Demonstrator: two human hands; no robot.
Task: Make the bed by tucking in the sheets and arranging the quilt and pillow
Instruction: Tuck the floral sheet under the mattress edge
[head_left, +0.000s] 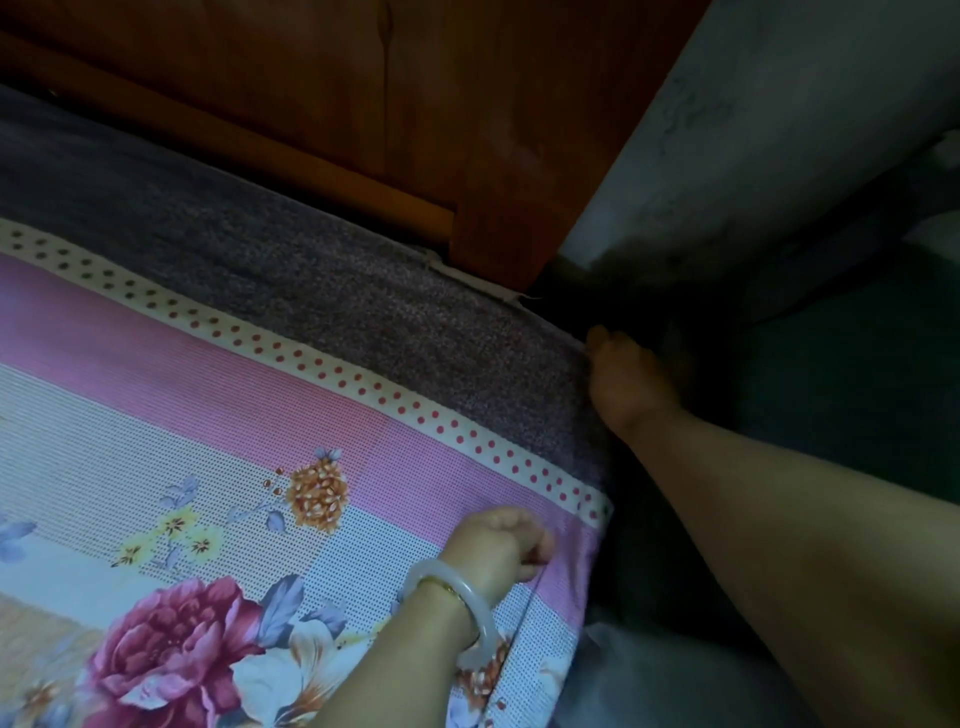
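A floral sheet (218, 457) with pink bands and a red-dotted cream border covers the bed's near part. Beyond its border lies a grey-purple under-blanket (322, 291) reaching the mattress corner. My left hand (498, 545), with a pale bangle on the wrist, pinches the floral sheet near its right edge. My right hand (626, 379) reaches down beside the mattress corner and presses against the edge of the grey-purple blanket; its fingertips are hidden in the dark gap.
A wooden headboard (363, 104) runs along the top, ending at a post by the bed corner. A pale wall (753, 130) stands to the right. A dark narrow gap (831, 364) lies between bed and wall.
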